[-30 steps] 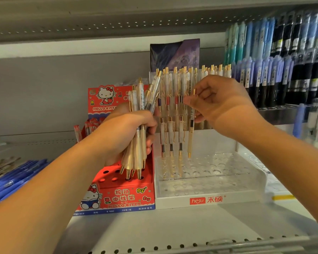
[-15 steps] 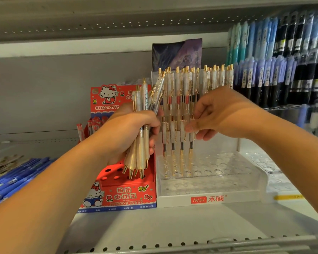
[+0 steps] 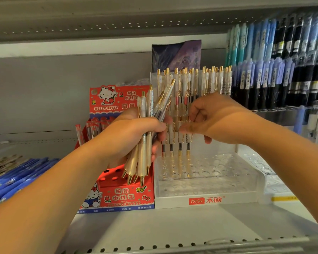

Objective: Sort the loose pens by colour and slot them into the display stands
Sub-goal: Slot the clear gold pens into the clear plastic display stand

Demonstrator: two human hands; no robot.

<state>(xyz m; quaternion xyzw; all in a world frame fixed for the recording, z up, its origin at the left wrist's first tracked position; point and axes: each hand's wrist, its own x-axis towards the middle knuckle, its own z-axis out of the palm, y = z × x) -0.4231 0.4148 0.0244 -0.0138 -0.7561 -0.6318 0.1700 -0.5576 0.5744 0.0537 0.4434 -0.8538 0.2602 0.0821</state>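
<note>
Left hand (image 3: 132,136) grips the pens (image 3: 142,158) mid-barrel. Right hand (image 3: 215,118) pinches one pen (image 3: 188,148) seated in the stand (image 3: 206,200), near the shelf's (image 3: 173,228) front edge. Likely light, stiff and slick (clips may snag), so hold the upper barrel.

We log a grey metal shelf (image 3: 173,226) with a perforated front edge, and a second shelf (image 3: 117,19) overhead. A red Hello Kitty carton (image 3: 121,198) stands left of centre, and a dark purple card (image 3: 176,54) stands upright at the back. Blue pens (image 3: 17,178) lie flat at far left; wrapped blue and black pens (image 3: 283,70) fill rows at right.
</note>
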